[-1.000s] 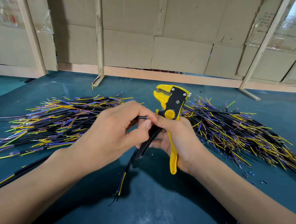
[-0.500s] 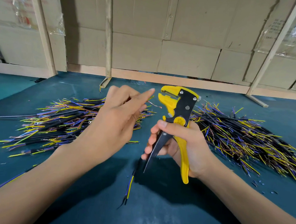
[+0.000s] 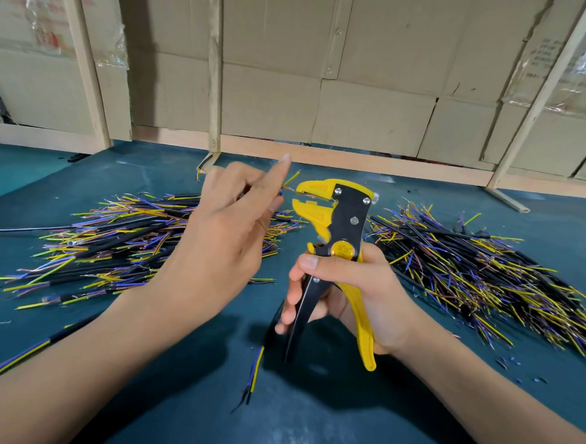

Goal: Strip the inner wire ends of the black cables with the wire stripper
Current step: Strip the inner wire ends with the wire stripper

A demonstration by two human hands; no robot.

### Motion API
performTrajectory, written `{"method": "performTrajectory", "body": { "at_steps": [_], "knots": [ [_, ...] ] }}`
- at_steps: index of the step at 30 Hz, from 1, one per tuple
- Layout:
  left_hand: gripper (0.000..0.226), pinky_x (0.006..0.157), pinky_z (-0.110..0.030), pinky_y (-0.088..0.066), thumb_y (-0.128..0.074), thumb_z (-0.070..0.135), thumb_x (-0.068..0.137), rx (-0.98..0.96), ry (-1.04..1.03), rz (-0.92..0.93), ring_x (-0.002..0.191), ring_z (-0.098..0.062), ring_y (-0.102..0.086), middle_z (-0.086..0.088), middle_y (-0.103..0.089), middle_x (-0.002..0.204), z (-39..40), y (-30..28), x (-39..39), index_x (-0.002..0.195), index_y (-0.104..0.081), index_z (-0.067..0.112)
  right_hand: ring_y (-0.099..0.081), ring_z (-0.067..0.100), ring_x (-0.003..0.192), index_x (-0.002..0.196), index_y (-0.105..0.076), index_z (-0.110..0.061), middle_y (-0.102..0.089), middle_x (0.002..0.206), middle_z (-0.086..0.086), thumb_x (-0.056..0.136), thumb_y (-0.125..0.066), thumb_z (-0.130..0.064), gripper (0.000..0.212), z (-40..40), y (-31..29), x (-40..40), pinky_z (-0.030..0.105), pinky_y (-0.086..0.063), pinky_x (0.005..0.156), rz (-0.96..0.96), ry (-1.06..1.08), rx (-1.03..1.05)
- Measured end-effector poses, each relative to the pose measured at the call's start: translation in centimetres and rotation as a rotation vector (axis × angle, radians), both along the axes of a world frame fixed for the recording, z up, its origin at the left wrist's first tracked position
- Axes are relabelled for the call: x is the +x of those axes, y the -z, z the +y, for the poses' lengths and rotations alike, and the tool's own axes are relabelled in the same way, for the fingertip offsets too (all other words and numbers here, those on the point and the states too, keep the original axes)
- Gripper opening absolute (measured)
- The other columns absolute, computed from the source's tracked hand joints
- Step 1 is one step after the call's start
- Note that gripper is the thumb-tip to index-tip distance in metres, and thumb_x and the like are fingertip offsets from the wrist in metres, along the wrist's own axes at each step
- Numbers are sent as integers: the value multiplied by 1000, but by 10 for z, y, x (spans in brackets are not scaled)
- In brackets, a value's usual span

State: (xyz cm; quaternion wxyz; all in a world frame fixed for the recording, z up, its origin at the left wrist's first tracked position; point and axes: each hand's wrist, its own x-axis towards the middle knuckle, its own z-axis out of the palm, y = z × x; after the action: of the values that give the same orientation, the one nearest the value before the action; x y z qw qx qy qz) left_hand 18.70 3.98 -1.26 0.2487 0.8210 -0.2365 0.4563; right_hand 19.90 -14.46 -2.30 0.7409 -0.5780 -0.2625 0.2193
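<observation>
My right hand (image 3: 352, 294) grips the handles of a yellow and black wire stripper (image 3: 338, 238), held upright with its jaws pointing left and slightly apart. My left hand (image 3: 229, 231) is raised just left of the jaws and holds a black cable; its thin yellow, blue and brown wire ends (image 3: 289, 182) stick out by the index fingertip, right at the jaw mouth. The cable's lower end (image 3: 255, 370), with yellow and blue wires, hangs down below the hands. Most of this cable is hidden behind my left hand.
Two heaps of short black cables with coloured wire ends lie on the teal table (image 3: 307, 421): one at the left (image 3: 119, 242), one at the right (image 3: 480, 278). Small insulation scraps (image 3: 509, 365) dot the right side. Cardboard panels in a wooden frame (image 3: 360, 109) close the back.
My left hand rose from beside the stripper handles and brought the cable's wire ends up to the jaws. The stripper handles spread wider in my right hand.
</observation>
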Motion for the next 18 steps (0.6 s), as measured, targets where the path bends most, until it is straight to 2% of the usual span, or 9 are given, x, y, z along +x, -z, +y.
{"method": "performTrajectory", "body": {
  "at_steps": [4,9,14,18],
  "knots": [
    [48,89,-31,-39,-52,-5,97,8,-11,-14,90,-31,-45,-13,-54,99,1,0,1,145,-46,-3,-67,39,62,79,-72,-1,-64,70,21,82,-72,-18,17,1,1,-1,56,-58,68,-5,0,-4],
    [52,89,-23,-31,-53,-12,95,50,-9,-9,91,-19,-35,-12,-55,102,2,0,0,145,-47,-1,-67,38,62,78,-71,-1,-64,70,21,83,-72,-18,18,2,1,-1,55,-58,67,-8,11,8],
    [54,86,-26,-32,-54,-18,91,110,-10,-2,89,-25,-38,-17,-58,100,-1,-3,-3,143,-49,-4,-67,39,62,77,-70,-1,-63,69,21,83,-73,-18,18,2,1,-1,55,-58,67,-8,17,9],
    [60,88,-24,-29,-55,-22,87,120,-25,38,91,-22,-34,-18,-57,101,-3,-4,-6,144,-47,-5,-67,39,61,74,-70,-2,-62,68,22,79,-74,-18,17,3,0,-2,56,-58,67,3,31,1]
  ]
}}
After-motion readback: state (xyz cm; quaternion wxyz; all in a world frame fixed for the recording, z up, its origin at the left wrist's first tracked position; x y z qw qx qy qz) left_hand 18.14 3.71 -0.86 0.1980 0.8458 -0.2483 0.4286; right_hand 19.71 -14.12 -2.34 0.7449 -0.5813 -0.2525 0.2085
